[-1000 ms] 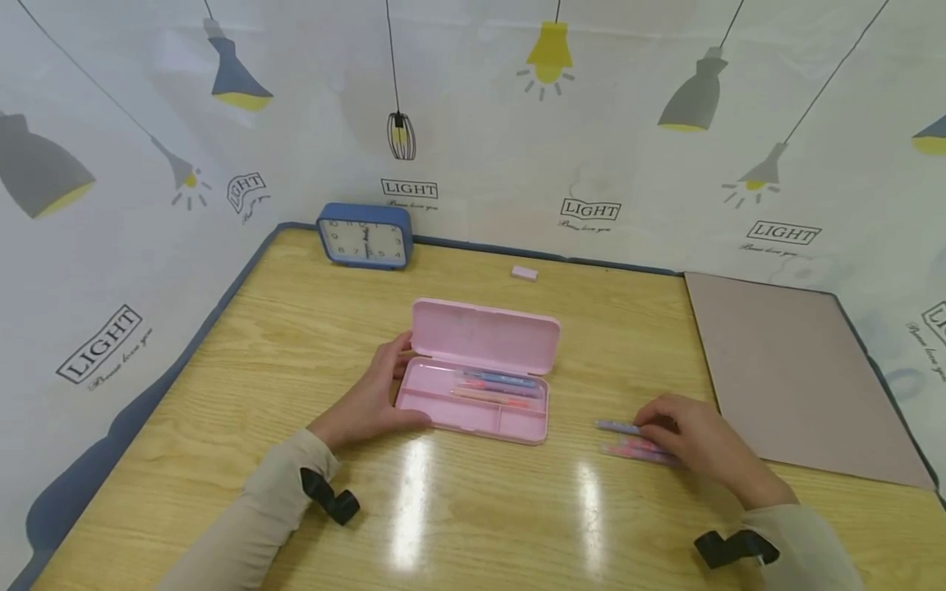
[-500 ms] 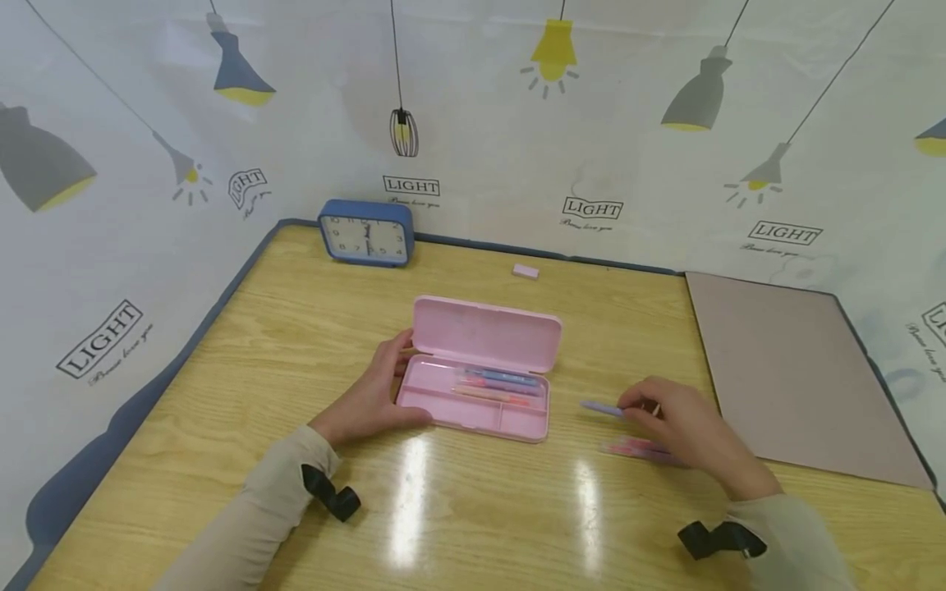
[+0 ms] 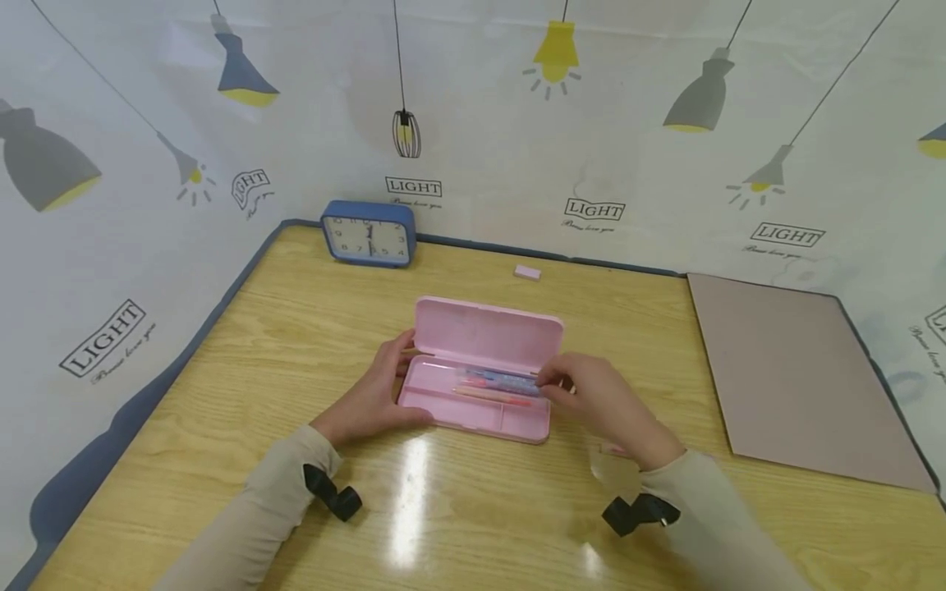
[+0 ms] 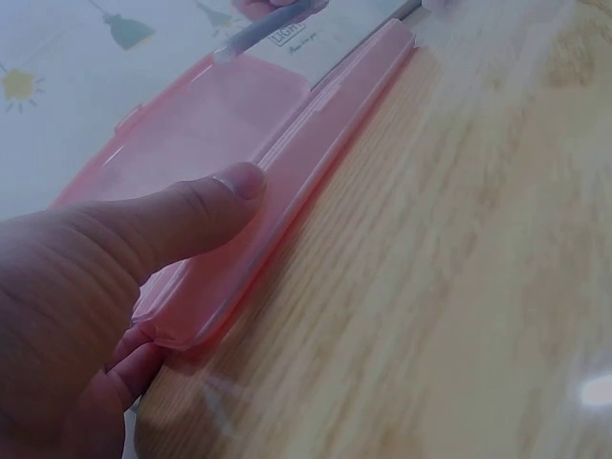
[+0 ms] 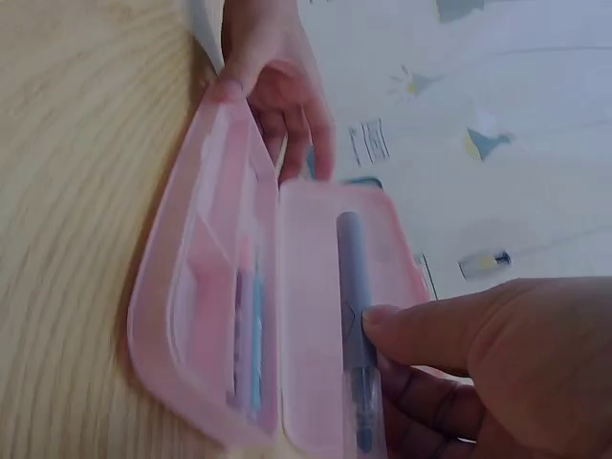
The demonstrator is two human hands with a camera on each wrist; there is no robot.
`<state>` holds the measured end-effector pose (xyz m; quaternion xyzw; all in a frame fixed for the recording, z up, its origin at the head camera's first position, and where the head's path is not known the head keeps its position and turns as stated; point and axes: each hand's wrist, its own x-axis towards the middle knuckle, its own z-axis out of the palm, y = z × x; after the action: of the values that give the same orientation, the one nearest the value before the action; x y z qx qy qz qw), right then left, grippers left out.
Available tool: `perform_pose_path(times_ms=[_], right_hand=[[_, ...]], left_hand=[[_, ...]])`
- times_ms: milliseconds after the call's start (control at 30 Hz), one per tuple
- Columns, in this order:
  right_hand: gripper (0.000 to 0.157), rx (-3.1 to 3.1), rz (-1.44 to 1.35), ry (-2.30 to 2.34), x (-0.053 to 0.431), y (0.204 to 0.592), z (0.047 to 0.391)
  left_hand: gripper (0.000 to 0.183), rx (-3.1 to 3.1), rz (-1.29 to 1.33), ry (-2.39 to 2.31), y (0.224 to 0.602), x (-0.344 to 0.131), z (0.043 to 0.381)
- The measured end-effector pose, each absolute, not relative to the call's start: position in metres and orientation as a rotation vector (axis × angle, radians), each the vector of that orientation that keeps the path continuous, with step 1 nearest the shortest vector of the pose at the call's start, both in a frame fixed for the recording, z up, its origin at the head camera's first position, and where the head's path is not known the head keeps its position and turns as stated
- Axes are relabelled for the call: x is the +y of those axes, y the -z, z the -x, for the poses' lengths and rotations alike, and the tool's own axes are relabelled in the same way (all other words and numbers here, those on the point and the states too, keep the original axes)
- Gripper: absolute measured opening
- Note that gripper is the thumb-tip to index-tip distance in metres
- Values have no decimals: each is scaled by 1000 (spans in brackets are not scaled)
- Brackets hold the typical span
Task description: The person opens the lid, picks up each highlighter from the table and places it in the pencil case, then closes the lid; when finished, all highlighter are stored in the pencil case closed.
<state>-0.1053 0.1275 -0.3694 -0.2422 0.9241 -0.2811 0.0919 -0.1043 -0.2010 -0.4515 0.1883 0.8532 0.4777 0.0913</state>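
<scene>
An open pink pencil case (image 3: pixel 452 413) lies on the wooden table, its lid (image 3: pixel 488 330) tilted up at the back. My left hand (image 3: pixel 365 398) holds its left end, the thumb along the front edge and the fingers behind. Several pens (image 3: pixel 491 396) lie in the long rear compartment. Over the right end of the case, my right hand (image 3: pixel 602 398) pinches a pen (image 5: pixel 354 277) with a grey-blue cap between thumb and fingers. Pinkish pens (image 3: pixel 612 449) on the table are mostly hidden under the right wrist.
A small pink eraser (image 3: pixel 528 272) sits behind the case. At the back left stands a blue clock (image 3: pixel 369 235). A flat greyish-pink sheet (image 3: pixel 805 377) covers the table's right side. Printed walls border the back and left edges.
My right hand has lifted the pen off the table beside the other pens and carried it left to the case. The left hand has kept its hold on the case.
</scene>
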Motion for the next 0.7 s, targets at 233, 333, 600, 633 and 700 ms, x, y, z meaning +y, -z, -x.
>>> perform_pose_path(times_ms=[233, 333, 600, 633, 700], right_hand=[[3, 2717, 737, 818, 82, 377, 111], [3, 2725, 789, 796, 67, 382, 111], [7, 2718, 813, 755, 37, 398, 108], [7, 2716, 831, 748, 34, 399, 108], [8, 2707, 852, 734, 29, 401, 106]], left_hand=[[123, 2532, -557, -1426, 451, -201, 104], [123, 2529, -554, -1424, 451, -201, 104], [123, 2556, -585, -1407, 453, -202, 103], [123, 2560, -588, -1400, 452, -202, 103], [123, 2567, -597, -1395, 452, -202, 103]])
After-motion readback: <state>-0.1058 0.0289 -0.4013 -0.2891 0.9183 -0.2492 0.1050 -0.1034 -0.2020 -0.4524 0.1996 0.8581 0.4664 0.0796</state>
